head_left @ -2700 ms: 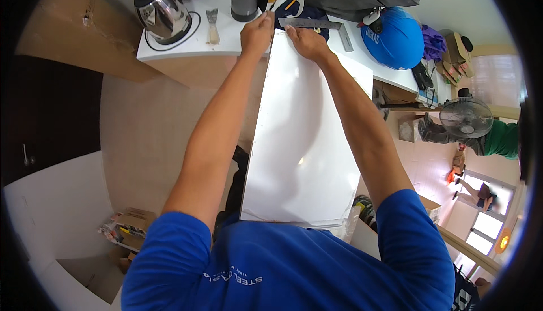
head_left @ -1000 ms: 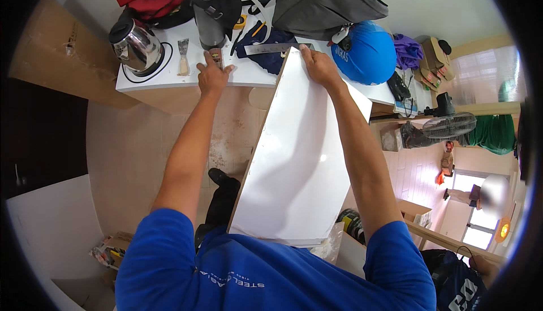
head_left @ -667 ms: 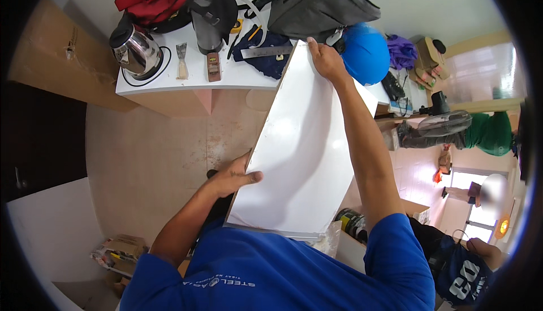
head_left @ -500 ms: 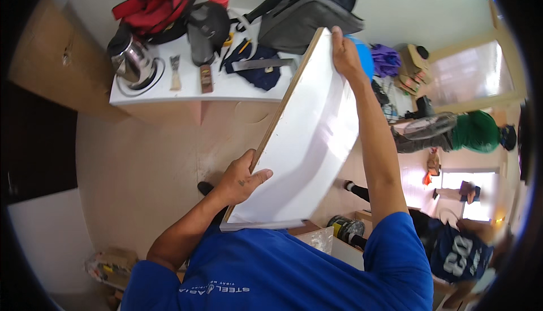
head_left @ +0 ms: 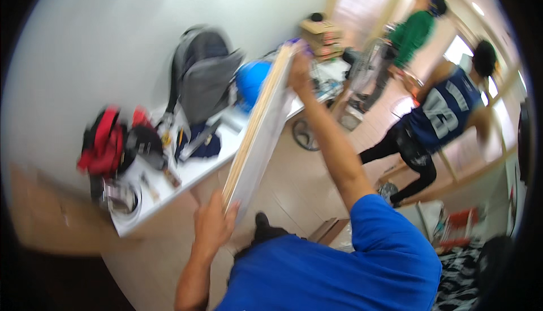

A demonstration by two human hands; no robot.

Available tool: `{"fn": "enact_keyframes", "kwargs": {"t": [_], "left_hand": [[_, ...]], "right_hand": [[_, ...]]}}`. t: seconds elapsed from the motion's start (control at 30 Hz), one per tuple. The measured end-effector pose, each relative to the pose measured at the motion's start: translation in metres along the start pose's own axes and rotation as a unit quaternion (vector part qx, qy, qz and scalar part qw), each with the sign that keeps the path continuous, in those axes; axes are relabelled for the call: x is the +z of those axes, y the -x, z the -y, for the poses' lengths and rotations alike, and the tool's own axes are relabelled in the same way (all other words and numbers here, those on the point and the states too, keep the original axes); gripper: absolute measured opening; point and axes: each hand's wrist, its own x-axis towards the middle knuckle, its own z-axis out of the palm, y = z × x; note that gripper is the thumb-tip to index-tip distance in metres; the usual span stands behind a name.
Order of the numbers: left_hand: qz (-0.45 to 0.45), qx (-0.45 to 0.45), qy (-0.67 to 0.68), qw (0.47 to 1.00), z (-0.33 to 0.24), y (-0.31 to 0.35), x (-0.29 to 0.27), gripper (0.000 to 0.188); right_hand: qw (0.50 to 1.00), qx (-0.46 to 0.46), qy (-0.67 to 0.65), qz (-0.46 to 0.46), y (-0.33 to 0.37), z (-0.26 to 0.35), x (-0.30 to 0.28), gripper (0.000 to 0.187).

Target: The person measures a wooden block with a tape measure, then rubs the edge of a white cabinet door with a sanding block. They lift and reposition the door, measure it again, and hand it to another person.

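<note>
A long white wooden board (head_left: 267, 138) with a bare ply edge is held up in front of me, tilted, its narrow edge turned toward my view. My left hand (head_left: 214, 220) grips its near lower end, thumb on the white face. My right hand (head_left: 300, 72) clasps the far upper end; its fingers are partly hidden and blurred. Behind the board, a blue round object (head_left: 253, 82) is partly covered by it.
Along the wall a white table (head_left: 212, 166) bears a grey backpack (head_left: 209, 79), a red and black bag (head_left: 106, 144), a kettle (head_left: 120, 198) and tools. Cardboard boxes (head_left: 321, 38) sit farther back. Two people, in a green shirt (head_left: 416, 36) and dark jersey (head_left: 444, 113), stand right.
The board has turned from showing its broad white face to nearly edge-on, both hands still on it. My view has swung to the right, bringing the two people farther into the picture.
</note>
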Motion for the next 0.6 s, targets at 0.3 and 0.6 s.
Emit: {"fn": "enact_keyframes", "kwargs": {"t": [0.3, 0.6], "left_hand": [[0.053, 0.119, -0.066, 0.989, 0.036, -0.007, 0.010, 0.051], [0.209, 0.000, 0.047, 0.977, 0.173, -0.010, 0.084, 0.032]], "right_hand": [[0.915, 0.318, -0.233, 0.082, 0.052, 0.050, -0.101, 0.014], [0.846, 0.430, -0.310, 0.056, 0.038, 0.029, -0.169, 0.043]]}}
